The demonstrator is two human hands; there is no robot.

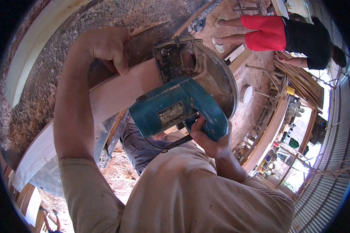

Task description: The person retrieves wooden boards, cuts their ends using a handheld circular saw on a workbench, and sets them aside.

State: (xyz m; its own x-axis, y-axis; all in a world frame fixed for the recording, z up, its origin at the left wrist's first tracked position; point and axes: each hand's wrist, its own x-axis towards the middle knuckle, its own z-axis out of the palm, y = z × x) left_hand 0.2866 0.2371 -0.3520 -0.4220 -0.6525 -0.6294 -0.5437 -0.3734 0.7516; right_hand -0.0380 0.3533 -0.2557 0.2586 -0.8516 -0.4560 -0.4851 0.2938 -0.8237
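Note:
My right hand (212, 141) is wrapped round the rear handle of a teal Makita circular saw (159, 105). The saw rests over a pale wooden plank (118, 91), its rounded guard (221, 77) facing right; the blade's edge cannot be made out. A black power cord (179, 143) runs from the handle back toward my shirt. On the plank's far edge, left of the saw, sits my left hand (107, 46), its fingers bent down and gripping the wood. Some of its fingertips are hidden. The plank curves away to the lower left in the wide lens.
A sawdust-covered surface (144, 19) lies beyond the plank, with another pale board (31, 62) at far left. A person in red shorts (266, 35) stands at upper right. Stacked boards (299, 83) and a cluttered bench (270, 134) are at right.

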